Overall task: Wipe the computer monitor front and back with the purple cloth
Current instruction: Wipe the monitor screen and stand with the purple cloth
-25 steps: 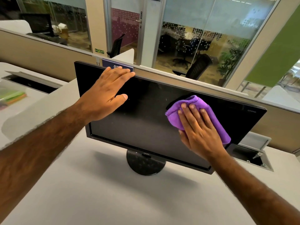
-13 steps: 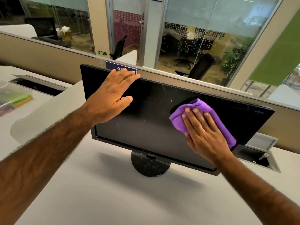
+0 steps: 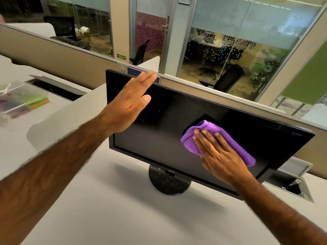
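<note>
On monitor [image 3: 168, 124], cloth [image 3: 236, 146] under right hand [image 3: 219, 156]

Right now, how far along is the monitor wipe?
Early. Nothing looks finished: specks show on the monitor by the left hand. In hand: right hand presses the cloth flat on the front, right of centre; left hand rests at top left. Left: rest of front, whole back.
</note>
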Action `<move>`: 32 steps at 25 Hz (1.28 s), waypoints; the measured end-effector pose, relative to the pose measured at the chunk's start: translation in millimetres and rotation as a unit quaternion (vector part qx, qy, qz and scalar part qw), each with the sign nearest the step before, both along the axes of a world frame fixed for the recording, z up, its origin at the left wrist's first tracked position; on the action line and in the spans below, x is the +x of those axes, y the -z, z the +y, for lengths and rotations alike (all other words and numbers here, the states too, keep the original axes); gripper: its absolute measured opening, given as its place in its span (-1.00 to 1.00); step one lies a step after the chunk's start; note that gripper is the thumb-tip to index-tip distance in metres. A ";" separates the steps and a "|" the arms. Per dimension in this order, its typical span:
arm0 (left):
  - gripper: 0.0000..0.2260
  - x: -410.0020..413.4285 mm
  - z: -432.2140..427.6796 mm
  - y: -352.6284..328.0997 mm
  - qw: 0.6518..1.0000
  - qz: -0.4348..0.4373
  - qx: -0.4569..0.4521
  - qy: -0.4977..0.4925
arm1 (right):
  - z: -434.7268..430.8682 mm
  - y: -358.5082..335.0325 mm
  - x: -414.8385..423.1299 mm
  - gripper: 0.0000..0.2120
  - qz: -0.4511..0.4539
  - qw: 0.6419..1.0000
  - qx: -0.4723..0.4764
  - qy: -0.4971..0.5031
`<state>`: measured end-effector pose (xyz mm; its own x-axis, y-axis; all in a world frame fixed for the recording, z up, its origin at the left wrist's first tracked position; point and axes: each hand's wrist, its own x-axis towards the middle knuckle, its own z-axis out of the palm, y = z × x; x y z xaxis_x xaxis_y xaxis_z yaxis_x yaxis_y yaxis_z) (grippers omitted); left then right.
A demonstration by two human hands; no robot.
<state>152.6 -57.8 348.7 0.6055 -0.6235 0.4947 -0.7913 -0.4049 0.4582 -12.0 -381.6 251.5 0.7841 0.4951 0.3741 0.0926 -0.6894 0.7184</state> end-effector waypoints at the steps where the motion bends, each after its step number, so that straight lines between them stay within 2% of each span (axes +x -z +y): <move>1: -0.43 3.2 10.8 6.0 0.996 0.038 -0.077 -0.019 | -0.2 1.5 1.0 -0.36 0.001 1.000 0.002 0.001; 2: -0.42 9.6 22.9 13.5 0.982 0.088 -0.163 -0.044 | 0.2 3.7 1.6 -0.37 0.000 1.000 0.005 0.002; 4: -0.41 27.8 47.2 29.1 0.922 0.214 -0.308 -0.101 | 1.9 5.1 2.9 -0.35 0.003 1.000 0.008 0.007; 6: -0.41 46.3 63.0 44.8 0.865 0.330 -0.365 -0.098 | 9.1 5.5 7.1 -0.30 0.001 1.000 0.013 0.003; 8: -0.38 54.2 62.8 54.7 0.843 0.379 -0.378 -0.058 | 14.6 10.3 8.8 -0.30 0.000 1.000 0.027 0.000; 12: -0.36 53.5 52.6 60.6 0.835 0.385 -0.393 -0.025 | -7.1 30.9 -21.0 -0.29 -0.023 0.996 0.082 0.022; 15: -0.33 57.9 55.6 63.4 0.841 0.390 -0.375 -0.026 | -37.9 29.5 -49.6 -0.24 -0.097 0.976 0.172 0.089; 17: -0.26 60.7 59.8 62.2 0.840 0.401 -0.365 -0.024 | -47.5 28.4 -55.8 -0.24 -0.138 0.957 0.221 0.129; 19: -0.17 60.9 61.0 58.4 0.844 0.407 -0.350 -0.013 | -47.2 37.8 -55.5 -0.26 -0.140 0.950 0.241 0.138; 22: -0.25 61.3 60.9 59.3 0.851 0.404 -0.334 0.001 | -45.1 56.5 -57.2 -0.22 -0.076 0.973 0.191 0.102; 24: -0.29 62.0 62.4 60.4 0.851 0.407 -0.331 -0.002 | -45.2 45.6 -53.7 -0.20 -0.048 0.985 0.139 0.086; 28: -0.39 57.9 67.0 67.9 0.854 0.407 -0.325 0.001 | -21.7 -5.2 -21.6 -0.33 -0.082 0.982 0.154 0.069; 30: -0.38 54.2 70.1 77.8 0.845 0.417 -0.335 0.006 | -6.7 -3.6 -7.9 -0.37 -0.050 0.989 0.136 0.036; 32: -0.37 50.8 69.6 83.8 0.843 0.422 -0.333 0.016 | -1.8 22.6 -6.1 -0.38 -0.005 0.998 0.068 0.003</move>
